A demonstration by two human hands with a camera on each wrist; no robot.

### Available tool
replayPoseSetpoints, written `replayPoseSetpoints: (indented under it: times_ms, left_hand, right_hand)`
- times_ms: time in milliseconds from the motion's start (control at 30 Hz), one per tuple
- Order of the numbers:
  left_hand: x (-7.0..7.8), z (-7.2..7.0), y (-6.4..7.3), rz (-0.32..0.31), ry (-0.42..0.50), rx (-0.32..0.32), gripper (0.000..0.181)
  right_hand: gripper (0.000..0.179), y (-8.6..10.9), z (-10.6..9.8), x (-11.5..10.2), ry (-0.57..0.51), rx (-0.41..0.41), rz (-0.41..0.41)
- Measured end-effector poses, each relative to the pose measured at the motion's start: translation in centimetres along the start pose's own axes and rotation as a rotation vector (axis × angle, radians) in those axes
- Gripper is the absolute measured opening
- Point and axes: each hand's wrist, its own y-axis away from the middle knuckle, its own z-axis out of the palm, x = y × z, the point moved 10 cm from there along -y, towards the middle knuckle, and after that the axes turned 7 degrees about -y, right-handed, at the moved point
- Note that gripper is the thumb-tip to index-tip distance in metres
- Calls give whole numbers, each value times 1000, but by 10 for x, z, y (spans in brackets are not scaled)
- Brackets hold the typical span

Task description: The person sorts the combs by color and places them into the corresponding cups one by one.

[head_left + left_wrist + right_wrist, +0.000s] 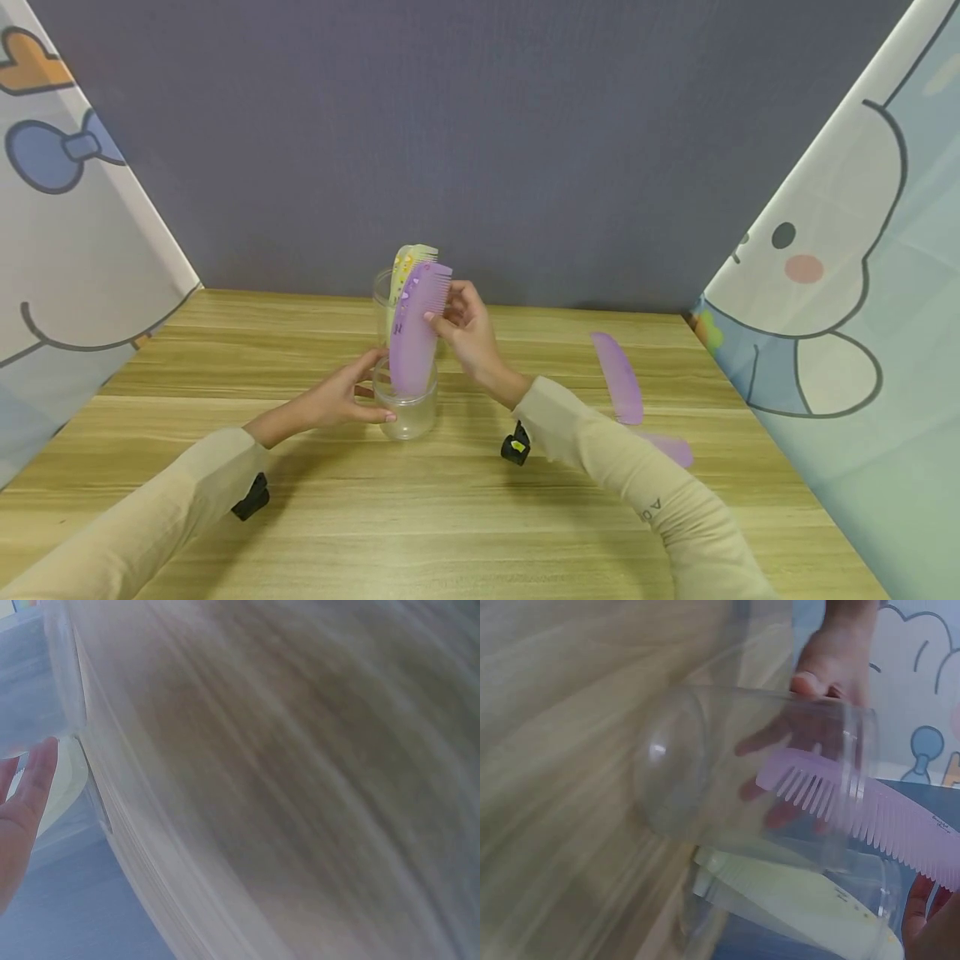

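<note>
A purple comb (pixel 417 342) tilts over a clear plastic jar (pixel 411 421); its lower end is inside the jar's mouth. My right hand (pixel 472 337) pinches the comb's toothed edge between thumb and fingers. Around the jar's left side curves my left hand (pixel 337 402), thumb in front and fingers behind, holding it. In the right wrist view those left fingers show through the jar wall (pixel 667 769). Just behind stands a second clear jar (pixel 382 287) with yellow combs (pixel 402 275) in it, partly hidden by the purple one; their exact number is unclear.
Two more purple combs lie on the wooden table at the right: one (pixel 621 379) in full view, the other (pixel 673 450) partly covered by my right sleeve. A dark grey panel (pixel 450 150) closes off the back, with cartoon-printed sheets at both sides.
</note>
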Motion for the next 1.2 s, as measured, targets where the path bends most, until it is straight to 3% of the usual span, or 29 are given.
replayPoseSetpoints:
  times_ms: [33,167,567,1200]
  left_hand:
    - [0,0,0,0,1,0,80]
    - [-1,0,0,-5,-2,3,81]
    - [0,-1,1,4,-11,6,82]
    - [0,-1,2,-2,-9,-7,81]
  right_hand:
    - [32,6,3,-7,20,16,27]
    - [34,12,4,2,64,31,67]
    - [32,22,4,17,133,25,100]
    - [30,22,-3,21,149,68,93]
